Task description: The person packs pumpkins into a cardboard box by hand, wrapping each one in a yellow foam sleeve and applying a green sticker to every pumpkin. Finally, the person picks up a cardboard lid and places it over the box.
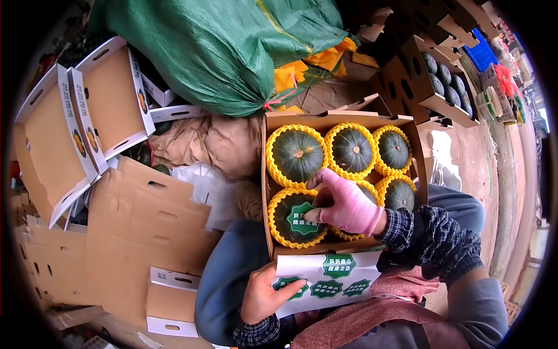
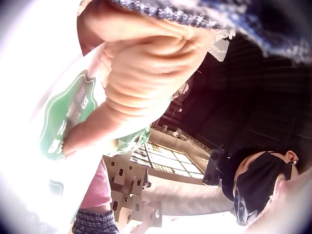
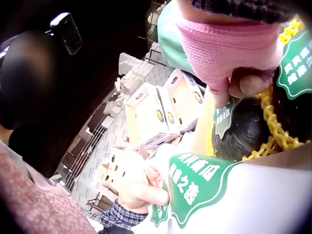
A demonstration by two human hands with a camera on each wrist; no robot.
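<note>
My right hand (image 1: 350, 205), in a pink fingerless glove, is over the lower row of pumpkins in a cardboard box (image 1: 270, 241). Its thumb touches a green sticker (image 1: 299, 225) on the lower-left dark green pumpkin (image 1: 285, 205), and its other fingers bend above. Close by in the right wrist view, another pumpkin carries a green sticker (image 3: 296, 66). My bare left hand (image 1: 261, 294) pinches a white sticker sheet (image 1: 299, 264) by its left edge, thumb on top over one green label. Yellow foam nets (image 1: 323, 139) wrap the pumpkins. My right hand partly hides the lower-middle one.
A big green sack (image 1: 209, 52) lies beyond the box, with yellow foam nets spilling out. White-edged cartons (image 1: 113, 87) and flattened cardboard (image 1: 139, 232) fill the left. At the upper right stands a box of dark pumpkins (image 1: 444, 81) near a blue crate (image 1: 480, 52).
</note>
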